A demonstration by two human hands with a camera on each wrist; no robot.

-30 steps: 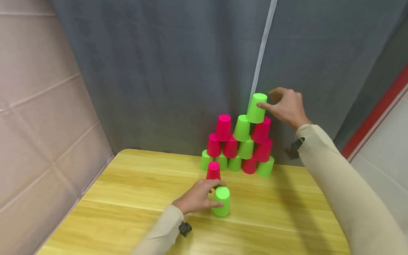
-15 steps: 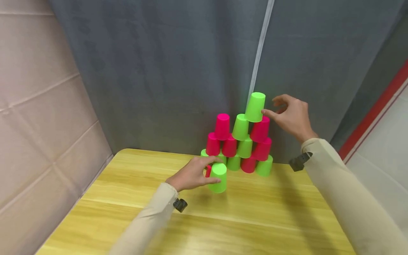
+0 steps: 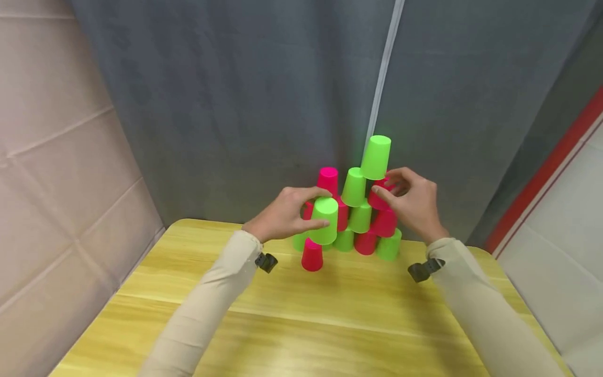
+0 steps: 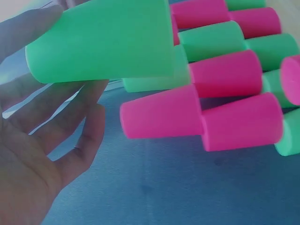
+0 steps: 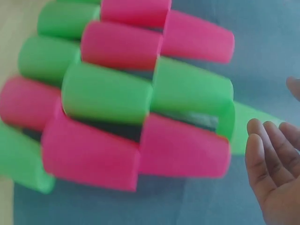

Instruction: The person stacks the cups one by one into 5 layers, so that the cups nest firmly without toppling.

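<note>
A beige padded wall stands at the far left, beside a grey curtain that backs a yellow wooden table. The left hand holds an upturned green cup in the air, fingers curled around its sides, just in front of the left side of a pyramid of pink and green cups at the table's far edge. A single pink cup stands upturned on the table below the held cup. The right hand touches a pink cup on the right side of the pyramid, thumb and fingertips resting against it; in the right wrist view its fingers look relaxed and slightly apart.
</note>
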